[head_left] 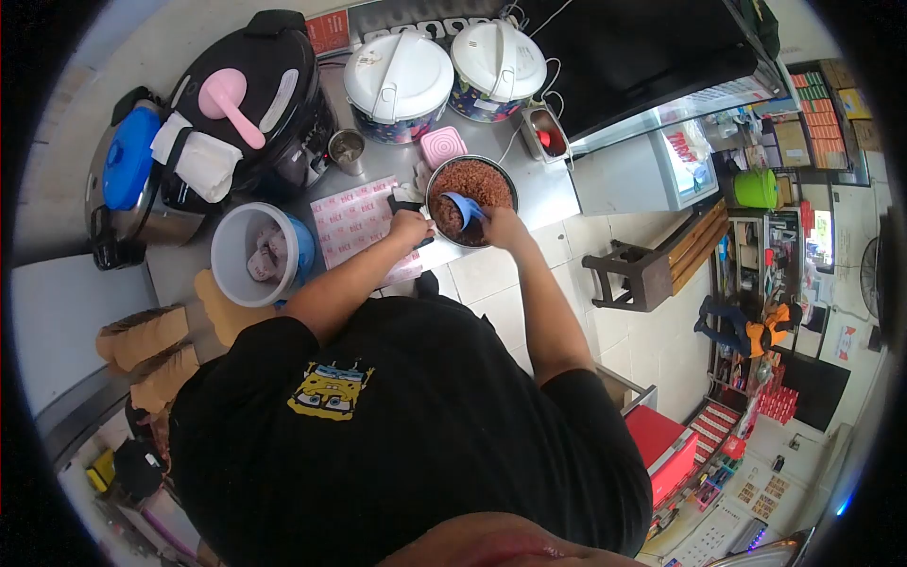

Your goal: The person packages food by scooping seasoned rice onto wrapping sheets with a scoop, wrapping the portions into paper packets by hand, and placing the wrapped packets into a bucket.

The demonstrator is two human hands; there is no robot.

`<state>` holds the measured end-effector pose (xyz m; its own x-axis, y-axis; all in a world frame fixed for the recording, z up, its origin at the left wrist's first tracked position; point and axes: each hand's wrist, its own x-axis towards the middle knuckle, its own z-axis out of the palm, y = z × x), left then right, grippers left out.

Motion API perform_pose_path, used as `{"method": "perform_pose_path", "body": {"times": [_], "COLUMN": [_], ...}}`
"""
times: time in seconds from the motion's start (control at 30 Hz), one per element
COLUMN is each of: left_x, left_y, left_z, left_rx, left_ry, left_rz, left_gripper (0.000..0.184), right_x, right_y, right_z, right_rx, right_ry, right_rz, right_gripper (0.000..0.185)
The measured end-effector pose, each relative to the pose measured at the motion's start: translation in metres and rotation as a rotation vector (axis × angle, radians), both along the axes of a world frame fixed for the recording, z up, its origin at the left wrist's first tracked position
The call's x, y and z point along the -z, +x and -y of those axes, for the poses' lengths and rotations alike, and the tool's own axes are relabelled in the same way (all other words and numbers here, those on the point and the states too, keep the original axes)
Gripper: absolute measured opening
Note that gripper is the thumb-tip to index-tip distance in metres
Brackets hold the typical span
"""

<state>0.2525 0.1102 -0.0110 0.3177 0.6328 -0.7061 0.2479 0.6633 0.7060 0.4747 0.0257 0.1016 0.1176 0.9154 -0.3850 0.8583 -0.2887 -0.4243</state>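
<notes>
Scooping was judged to be the step in hand. The right hand was closed round the handle of a blue scoop, whose bowl was set in the brown grain inside the round pot. The left hand was closed on a dark item beside the pot; its identity could not be told. For the next move, a level scoop lifted clear of the rim was judged to be called for. Printed paper was laid flat by the left forearm. The pot was placed close to the front edge of the counter, tiled floor beyond; little margin was left there. Behind, room was limited by a pink square item and lidded cookers; bare counter was noted rightward.
</notes>
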Motion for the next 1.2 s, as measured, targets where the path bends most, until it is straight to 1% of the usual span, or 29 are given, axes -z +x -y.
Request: {"method": "perform_pose_path", "body": {"times": [0.03, 0.1, 0.13, 0.23, 0.37, 0.43, 0.47, 0.53, 0.57, 0.6, 0.63, 0.67, 0.73, 0.77, 0.83, 0.87, 0.93, 0.97, 1.03, 1.07, 1.13, 1.17, 1.2], "left_x": [0.006, 0.015, 0.009, -0.012, -0.011, -0.010, -0.006, -0.006, -0.010, -0.013, -0.016, -0.019, -0.023, -0.022, -0.020, -0.015, -0.005, -0.005, -0.005, -0.005, -0.005, -0.004, -0.003], "left_y": [-0.001, -0.003, -0.006, -0.009, -0.008, -0.007, -0.006, -0.004, -0.004, -0.004, -0.004, -0.005, -0.004, -0.004, -0.002, 0.000, 0.001, 0.001, 0.001, 0.000, -0.002, -0.002, -0.001], "left_z": [-0.002, 0.001, 0.002, 0.000, 0.000, 0.000, 0.000, -0.001, -0.001, -0.001, -0.001, -0.001, -0.001, -0.001, -0.003, -0.002, -0.004, -0.003, -0.003, -0.004, -0.005, -0.005, -0.007], "left_rx": [-0.008, -0.001, 0.000, 0.045, 0.026, 0.046, 0.054, 0.055, 0.102, 0.147, 0.139, 0.164, 0.186, 0.187, 0.190, 0.166, 0.135, 0.151, 0.158, 0.169, 0.177, 0.195, 0.214], "left_ry": [-0.001, -0.012, -0.015, 0.029, 0.063, 0.096, 0.104, 0.112, 0.157, 0.201, 0.199, 0.228, 0.255, 0.238, 0.228, 0.220, 0.212, 0.228, 0.243, 0.244, 0.243, 0.251, 0.261], "left_rz": [0.001, -0.020, -0.021, -0.063, -0.074, -0.084, -0.066, -0.038, -0.087, -0.138, -0.134, -0.160, -0.183, -0.190, -0.193, -0.178, -0.159, -0.176, -0.190, -0.188, -0.185, -0.209, -0.234], "left_gripper": [0.016, 0.017, 0.017, 0.017, 0.015, 0.015, 0.016, 0.016, 0.017, 0.017, 0.017, 0.017, 0.017, 0.017, 0.017, 0.016, 0.016, 0.015, 0.015, 0.014, 0.014, 0.014, 0.014], "right_x": [-0.002, -0.002, -0.015, -0.007, -0.014, -0.015, -0.009, 0.009, 0.012, 0.015, 0.018, 0.030, 0.057, 0.055, 0.049, 0.046, 0.039, 0.032, 0.010, 0.007, 0.001, 0.004, 0.009], "right_y": [-0.010, -0.052, -0.074, -0.090, -0.088, -0.087, -0.085, -0.077, -0.071, -0.065, -0.059, -0.052, -0.034, -0.029, -0.017, -0.012, -0.003, -0.003, -0.005, -0.003, 0.003, 0.007, 0.010], "right_z": [0.001, 0.009, 0.009, 0.014, 0.008, 0.003, 0.000, -0.005, -0.009, -0.012, -0.016, -0.017, -0.014, -0.012, -0.010, -0.009, -0.010, -0.012, -0.018, -0.018, -0.014, -0.012, -0.011], "right_rx": [-0.008, 0.148, 0.159, 0.244, 0.260, 0.308, 0.310, 0.252, 0.247, 0.210, 0.171, 0.164, 0.106, 0.105, -0.024, -0.024, -0.086, -0.091, -0.021, -0.029, 0.032, 0.030, -0.014], "right_ry": [-0.001, 0.046, -0.037, -0.026, -0.075, -0.184, -0.183, -0.264, -0.265, -0.258, -0.251, -0.254, -0.150, -0.150, -0.086, -0.082, -0.081, -0.082, -0.220, -0.219, -0.212, -0.214, -0.135], "right_rz": [0.001, 0.344, 0.406, 0.500, 0.510, 0.433, 0.438, 0.294, 0.301, 0.224, 0.145, 0.149, 0.104, 0.106, -0.025, -0.021, -0.111, -0.107, -0.133, -0.130, -0.285, -0.283, -0.237], "right_gripper": [0.033, 0.052, 0.062, 0.059, 0.054, 0.048, 0.048, 0.039, 0.039, 0.035, 0.033, 0.033, 0.026, 0.026, 0.031, 0.031, 0.035, 0.035, 0.035, 0.035, 0.035, 0.035, 0.033]}}
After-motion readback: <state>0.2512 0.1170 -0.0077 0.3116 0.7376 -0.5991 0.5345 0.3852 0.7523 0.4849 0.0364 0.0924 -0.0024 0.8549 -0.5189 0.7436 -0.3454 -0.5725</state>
